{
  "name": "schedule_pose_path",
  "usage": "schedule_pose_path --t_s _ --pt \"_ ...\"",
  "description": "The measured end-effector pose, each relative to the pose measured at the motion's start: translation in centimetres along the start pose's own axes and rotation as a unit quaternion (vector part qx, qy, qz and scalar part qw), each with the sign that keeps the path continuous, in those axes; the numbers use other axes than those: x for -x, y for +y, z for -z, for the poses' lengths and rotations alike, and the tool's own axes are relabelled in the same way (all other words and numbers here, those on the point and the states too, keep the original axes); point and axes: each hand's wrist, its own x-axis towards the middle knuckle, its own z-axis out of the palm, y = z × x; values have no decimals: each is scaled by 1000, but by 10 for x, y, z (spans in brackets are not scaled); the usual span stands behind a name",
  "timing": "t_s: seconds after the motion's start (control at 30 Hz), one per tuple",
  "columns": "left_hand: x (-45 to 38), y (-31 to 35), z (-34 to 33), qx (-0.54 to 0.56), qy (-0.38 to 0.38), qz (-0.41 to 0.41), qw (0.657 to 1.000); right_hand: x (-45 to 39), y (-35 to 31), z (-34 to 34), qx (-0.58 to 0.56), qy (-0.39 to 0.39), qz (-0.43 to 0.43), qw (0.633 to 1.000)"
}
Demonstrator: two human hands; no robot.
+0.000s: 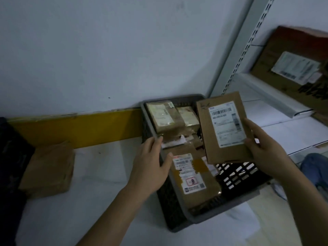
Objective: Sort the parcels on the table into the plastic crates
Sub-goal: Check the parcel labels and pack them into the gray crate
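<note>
Overhead, right hand [266,150] fingers pinch a flat brown white-labelled parcel [225,128]; left hand [150,167] fingers spread

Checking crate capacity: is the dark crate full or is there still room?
Still room. The dark crate holds several parcels on its left side, but its slotted bottom shows bare on the right, below the parcel gripped by the right hand.

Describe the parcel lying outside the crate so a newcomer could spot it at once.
Start at the dark plastic crate against the wall and follow the white table away to the left, toward the yellow strip. There a plain brown parcel lies flat on the table. Unlike the parcels in the crate and the labelled box in the right hand, it shows no label.
</note>
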Motion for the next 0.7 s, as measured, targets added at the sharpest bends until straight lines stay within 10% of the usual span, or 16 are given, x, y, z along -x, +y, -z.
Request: schedule_pose_path --t_s 0.7 --pt "-23 34 -108 -172 56 124 976 -120 175 -99 60 -427 23 902"
